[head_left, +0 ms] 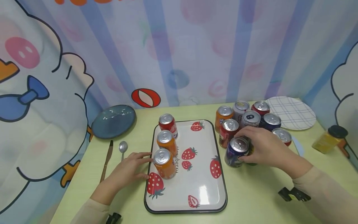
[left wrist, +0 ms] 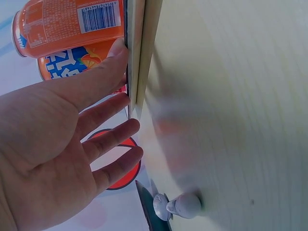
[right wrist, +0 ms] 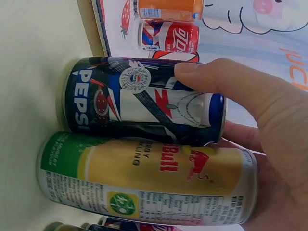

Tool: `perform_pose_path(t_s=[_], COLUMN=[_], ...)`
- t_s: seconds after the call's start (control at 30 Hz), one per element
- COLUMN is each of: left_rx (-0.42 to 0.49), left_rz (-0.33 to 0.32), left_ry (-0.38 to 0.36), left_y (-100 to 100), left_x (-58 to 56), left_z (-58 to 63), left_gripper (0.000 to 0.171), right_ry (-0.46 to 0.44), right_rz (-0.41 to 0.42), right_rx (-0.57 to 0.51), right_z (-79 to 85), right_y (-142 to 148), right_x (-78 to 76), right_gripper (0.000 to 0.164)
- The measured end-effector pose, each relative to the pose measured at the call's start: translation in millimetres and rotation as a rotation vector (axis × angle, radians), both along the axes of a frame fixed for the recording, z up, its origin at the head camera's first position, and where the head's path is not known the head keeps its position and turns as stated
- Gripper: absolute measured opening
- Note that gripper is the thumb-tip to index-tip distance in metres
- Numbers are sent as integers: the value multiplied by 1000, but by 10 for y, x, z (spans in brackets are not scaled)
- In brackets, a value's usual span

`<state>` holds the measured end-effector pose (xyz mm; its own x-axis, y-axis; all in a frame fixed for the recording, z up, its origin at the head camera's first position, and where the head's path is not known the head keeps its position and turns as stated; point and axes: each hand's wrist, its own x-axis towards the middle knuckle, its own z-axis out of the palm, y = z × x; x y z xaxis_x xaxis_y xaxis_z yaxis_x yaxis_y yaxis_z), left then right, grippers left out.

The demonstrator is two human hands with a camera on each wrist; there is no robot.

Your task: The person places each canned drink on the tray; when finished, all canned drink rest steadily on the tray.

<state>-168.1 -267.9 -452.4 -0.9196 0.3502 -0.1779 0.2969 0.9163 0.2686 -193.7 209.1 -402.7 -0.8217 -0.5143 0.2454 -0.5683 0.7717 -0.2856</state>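
My right hand (head_left: 268, 151) grips a dark blue Pepsi can (right wrist: 159, 103), its thumb on one side and fingers round the other. The can is upright on the table, right of the strawberry-print tray (head_left: 205, 174). Close beside it, by my palm, is a tall gold Red Bull can (right wrist: 159, 178), mostly hidden in the head view. My left hand (head_left: 126, 172) lies by the tray's left edge with loosely spread fingers, near the front orange soda can (head_left: 166, 169). Behind that can, a second orange can (head_left: 171, 145) and a red Coca-Cola can (head_left: 169, 125) line the tray's left side.
Several more cans, including an orange one (head_left: 222, 118) and a red one (head_left: 227, 137), cluster right of the tray. A checked plate (head_left: 296, 112) and a yellow jar (head_left: 325, 143) lie farther right. At left are a dark plate (head_left: 114, 124), a knife (head_left: 107, 160) and a spoon (head_left: 123, 146).
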Motion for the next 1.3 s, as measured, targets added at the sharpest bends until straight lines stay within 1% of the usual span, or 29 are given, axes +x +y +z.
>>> perform_pose_path(t_s=[0.17, 0.33, 0.5, 0.63, 0.77, 1.03, 1.17, 1.3], left_rx=[0, 2, 8, 7, 4, -9, -14, -1], left_rz=[-4, 6, -6, -14, -15, -11, -8, -21], left_ry=[8, 1, 9, 13, 15, 15, 12, 18], left_y=[2, 5, -4, -9, -16, -23, -30, -30], left_x=[2, 3, 15, 12, 8, 4, 7, 7], left_z=[0, 3, 1, 1, -5, -7, -4, -12], left_gripper=[63, 64, 63, 63, 63, 64, 64, 64], right_ry=[-13, 14, 67, 89, 47, -100, -122, -130], right_rz=[-13, 6, 57, 124, 167, 235, 286, 344], right_rx=[-65, -129, -195, -270, -334, -382, -378, -367], right_z=[-16, -4, 4, -30, -61, -113, -168, -219], right_y=[-5, -43, -162, -335, -577, -1119, -1371, -1576], right_x=[18, 62, 153, 261, 397, 595, 661, 705], right_gripper=[68, 69, 69, 70, 71, 70, 67, 65])
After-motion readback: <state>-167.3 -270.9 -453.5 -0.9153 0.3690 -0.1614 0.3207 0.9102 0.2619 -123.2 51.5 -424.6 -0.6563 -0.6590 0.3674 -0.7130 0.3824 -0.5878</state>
